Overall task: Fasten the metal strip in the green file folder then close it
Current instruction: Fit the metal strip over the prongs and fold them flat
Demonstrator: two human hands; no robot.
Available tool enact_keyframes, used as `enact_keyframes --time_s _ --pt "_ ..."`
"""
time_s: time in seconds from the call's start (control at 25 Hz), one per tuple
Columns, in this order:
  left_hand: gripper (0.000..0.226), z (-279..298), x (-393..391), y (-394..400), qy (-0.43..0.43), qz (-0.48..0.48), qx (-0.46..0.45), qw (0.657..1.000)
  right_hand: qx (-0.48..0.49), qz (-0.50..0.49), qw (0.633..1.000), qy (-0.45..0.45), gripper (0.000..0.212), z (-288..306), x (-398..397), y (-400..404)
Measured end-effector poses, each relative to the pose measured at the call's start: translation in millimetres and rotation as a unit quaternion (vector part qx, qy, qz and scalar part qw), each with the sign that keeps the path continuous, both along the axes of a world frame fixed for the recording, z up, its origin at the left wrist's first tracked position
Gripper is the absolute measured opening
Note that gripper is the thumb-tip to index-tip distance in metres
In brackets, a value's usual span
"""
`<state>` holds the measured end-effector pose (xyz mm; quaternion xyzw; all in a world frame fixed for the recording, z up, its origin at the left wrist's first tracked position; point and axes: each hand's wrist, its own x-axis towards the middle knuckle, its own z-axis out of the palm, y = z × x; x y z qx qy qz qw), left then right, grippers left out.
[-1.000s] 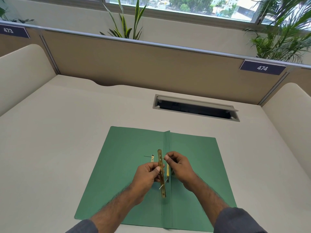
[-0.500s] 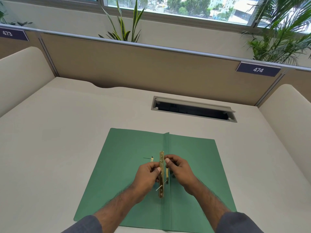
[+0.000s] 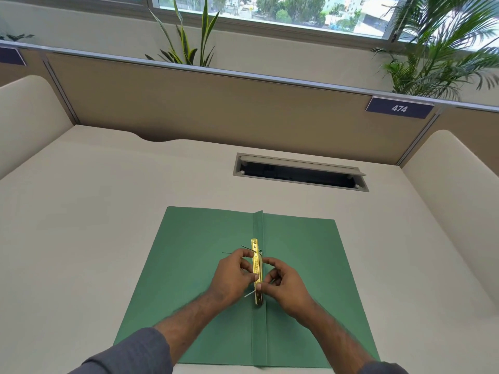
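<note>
The green file folder (image 3: 189, 255) lies open and flat on the desk in front of me. A gold metal strip (image 3: 256, 265) runs along the folder's centre spine, its far end sticking out past my fingers. My left hand (image 3: 232, 276) pinches the strip from the left. My right hand (image 3: 283, 284) pinches it from the right, near its lower half. Thin metal prongs (image 3: 247, 249) stick out to the left by the strip's top end and again near its bottom end. My fingers hide the strip's middle.
A cream desk (image 3: 94, 211) carries the folder. A rectangular cable slot (image 3: 299, 172) with a raised grey lid sits behind the folder. Tan partition walls (image 3: 229, 112) enclose the desk on three sides, with a plate marked 474 (image 3: 399, 108) and plants above.
The strip has come down from a tilted, raised pose to lie along the spine. Both hands have shifted along it, the right hand towards its near end. The camera has tilted slightly.
</note>
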<state>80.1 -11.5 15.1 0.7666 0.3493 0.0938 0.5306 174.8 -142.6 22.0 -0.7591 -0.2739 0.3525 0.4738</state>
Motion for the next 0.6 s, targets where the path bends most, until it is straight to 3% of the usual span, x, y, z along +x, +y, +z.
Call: enact_keyframes --time_s 0.36,0.6 --pt "0.057 -4.8 6.9 5.6 0.052 -0.12 0.091 0.987 -0.025 0.018 1.0 -0.003 0.069 -8.5 2.1 -6.2" --pt "0.067 -5.2 5.7 18.3 0.061 -0.134 0.105 0.983 -0.01 0.004 1.0 -0.007 0.058 -9.2 4.5 6.0"
